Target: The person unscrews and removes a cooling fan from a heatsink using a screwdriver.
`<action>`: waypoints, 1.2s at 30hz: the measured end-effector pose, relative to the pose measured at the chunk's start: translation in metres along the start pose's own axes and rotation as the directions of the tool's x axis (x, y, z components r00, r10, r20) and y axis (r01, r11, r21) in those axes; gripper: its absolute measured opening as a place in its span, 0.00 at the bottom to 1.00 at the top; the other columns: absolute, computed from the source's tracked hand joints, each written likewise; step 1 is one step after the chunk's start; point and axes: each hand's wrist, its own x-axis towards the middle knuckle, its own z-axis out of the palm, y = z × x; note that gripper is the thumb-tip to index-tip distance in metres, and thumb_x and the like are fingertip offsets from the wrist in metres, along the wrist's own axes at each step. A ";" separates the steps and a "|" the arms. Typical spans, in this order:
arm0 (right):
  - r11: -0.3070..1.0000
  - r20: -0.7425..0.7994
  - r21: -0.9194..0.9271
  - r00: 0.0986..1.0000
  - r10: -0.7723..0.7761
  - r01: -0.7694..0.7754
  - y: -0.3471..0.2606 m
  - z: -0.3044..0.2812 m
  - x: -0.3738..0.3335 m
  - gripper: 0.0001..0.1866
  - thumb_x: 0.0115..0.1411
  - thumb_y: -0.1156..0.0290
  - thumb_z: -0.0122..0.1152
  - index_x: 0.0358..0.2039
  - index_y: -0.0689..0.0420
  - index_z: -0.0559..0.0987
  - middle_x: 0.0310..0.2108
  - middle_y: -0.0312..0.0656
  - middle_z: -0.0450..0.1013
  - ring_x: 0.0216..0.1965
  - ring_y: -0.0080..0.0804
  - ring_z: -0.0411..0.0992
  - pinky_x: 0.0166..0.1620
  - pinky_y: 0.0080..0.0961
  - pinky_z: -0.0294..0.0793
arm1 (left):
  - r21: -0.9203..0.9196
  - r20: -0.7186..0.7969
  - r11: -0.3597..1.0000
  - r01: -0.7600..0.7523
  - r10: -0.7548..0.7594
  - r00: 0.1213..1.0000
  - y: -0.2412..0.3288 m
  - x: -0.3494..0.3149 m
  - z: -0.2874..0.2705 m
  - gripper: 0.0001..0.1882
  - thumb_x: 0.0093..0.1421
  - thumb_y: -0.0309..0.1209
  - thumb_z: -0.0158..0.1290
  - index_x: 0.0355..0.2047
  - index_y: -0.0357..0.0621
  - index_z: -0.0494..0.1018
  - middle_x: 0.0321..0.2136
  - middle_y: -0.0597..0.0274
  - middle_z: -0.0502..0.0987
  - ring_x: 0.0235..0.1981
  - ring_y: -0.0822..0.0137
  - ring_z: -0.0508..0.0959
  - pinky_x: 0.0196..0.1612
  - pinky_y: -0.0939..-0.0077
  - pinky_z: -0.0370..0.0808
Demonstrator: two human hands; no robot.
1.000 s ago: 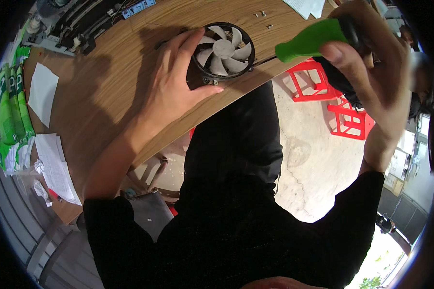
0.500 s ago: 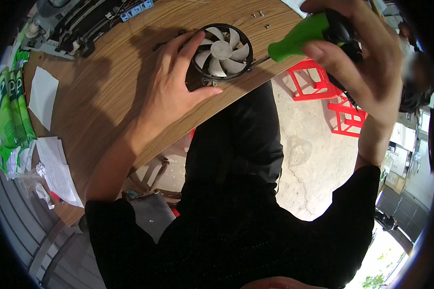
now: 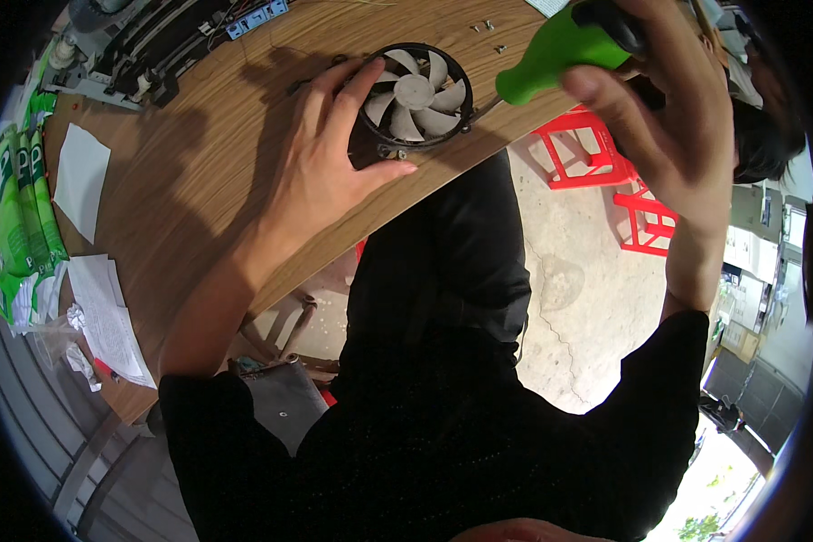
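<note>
A round cooling fan (image 3: 413,92) with pale, dusty blades and a black frame lies near the table's front edge. My left hand (image 3: 323,149) grips its left side, fingers over the rim and thumb along the near side. From the right, a screwdriver (image 3: 558,59) with a green and black handle slants down, its shaft reaching the fan frame's right edge by a small lug. My right hand (image 3: 673,117) holds the handle's black rear end with curled fingers, while the thumb sits away from the green part. Whether the tip sits in a screw is too small to tell.
Several loose screws (image 3: 489,25) lie beyond the fan on the wooden table (image 3: 181,199). A dismantled machine (image 3: 144,54) stands at the far left, with green packets (image 3: 18,217) and papers (image 3: 108,312) along the left edge. Red stools (image 3: 587,149) stand on the floor at right.
My right hand has shifted slightly left and away from me, its thumb lifting off the handle. The screwdriver's handle has tilted a little. My left hand and the fan have stayed put.
</note>
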 end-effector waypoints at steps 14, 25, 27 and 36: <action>0.987 -0.023 0.124 0.995 -0.097 0.099 0.003 0.002 -0.007 0.35 0.63 0.63 0.70 0.64 0.69 0.70 0.44 0.51 0.78 0.43 0.41 0.81 0.45 0.35 0.80 | -0.018 -0.002 0.999 -0.033 0.033 0.999 -0.001 0.002 0.006 0.52 0.45 0.36 0.75 0.70 0.50 0.62 0.65 0.52 0.63 0.66 0.48 0.66 0.66 0.54 0.68; 0.953 0.074 0.216 0.969 -0.235 0.214 -0.010 0.003 0.001 0.34 0.64 0.58 0.66 0.61 0.71 0.70 0.46 0.51 0.77 0.46 0.35 0.77 0.48 0.29 0.75 | 0.004 -0.010 0.999 -0.036 0.036 0.999 -0.002 0.001 0.005 0.52 0.45 0.35 0.75 0.70 0.51 0.61 0.66 0.53 0.63 0.67 0.47 0.65 0.66 0.54 0.68; 0.997 -0.150 0.030 0.986 -0.071 0.076 -0.015 0.037 0.005 0.36 0.59 0.55 0.73 0.57 0.70 0.72 0.41 0.47 0.77 0.41 0.32 0.76 0.45 0.27 0.74 | 0.049 -0.021 0.999 -0.016 0.017 1.000 -0.004 -0.003 0.001 0.53 0.45 0.35 0.75 0.70 0.51 0.61 0.66 0.52 0.63 0.67 0.47 0.65 0.66 0.53 0.68; 0.996 -0.321 -0.087 0.946 -0.037 0.010 -0.001 0.040 -0.006 0.31 0.58 0.50 0.76 0.45 0.64 0.75 0.32 0.42 0.76 0.33 0.29 0.75 0.38 0.24 0.73 | 0.043 0.012 0.999 -0.010 0.010 1.000 -0.005 -0.002 -0.001 0.52 0.47 0.39 0.75 0.70 0.50 0.62 0.65 0.51 0.63 0.66 0.45 0.64 0.67 0.51 0.65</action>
